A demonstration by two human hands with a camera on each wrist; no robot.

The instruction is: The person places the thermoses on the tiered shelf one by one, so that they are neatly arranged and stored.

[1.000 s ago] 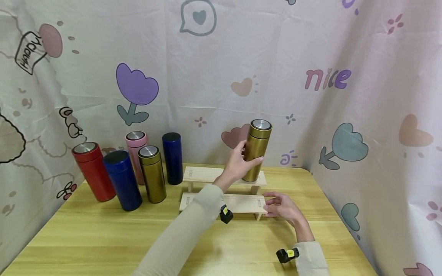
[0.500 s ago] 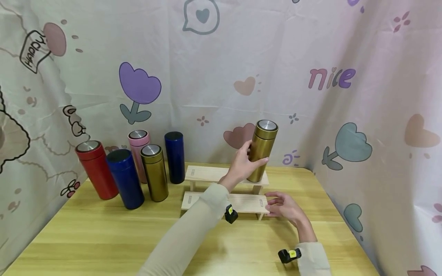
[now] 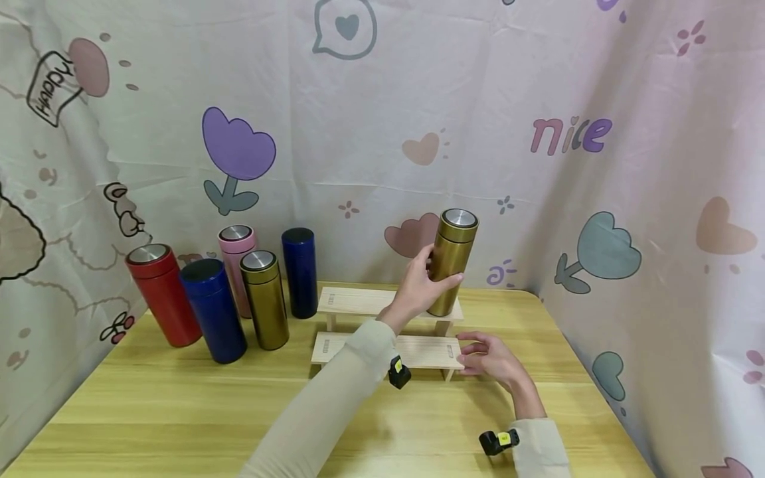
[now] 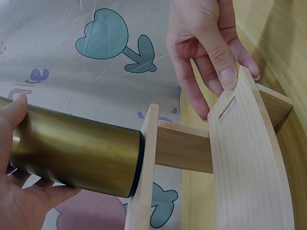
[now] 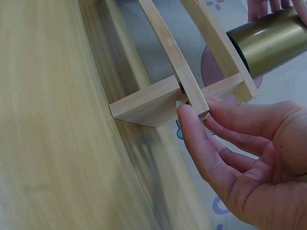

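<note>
The gold flask [image 3: 451, 262], gripped round by the left hand [image 3: 418, 289], has settled upright on the top shelf [image 3: 358, 302] since a second ago, the right hand's [image 3: 493, 358] fingertips steadying the lower shelf [image 3: 418, 350]

Soft, even light fills my view from above — bright, nothing dim. On the bench [image 3: 179, 411] my arms cast only pale, blurry shadows. The metal lids catch small white glints, and the gold flask [image 3: 452, 262] shows a long soft sheen. The head view bows a little at the edges; both wrist views bend the wooden rack [image 4: 249, 158] into curves — my left hand [image 4: 19, 191] up close looks slightly soft.
</note>
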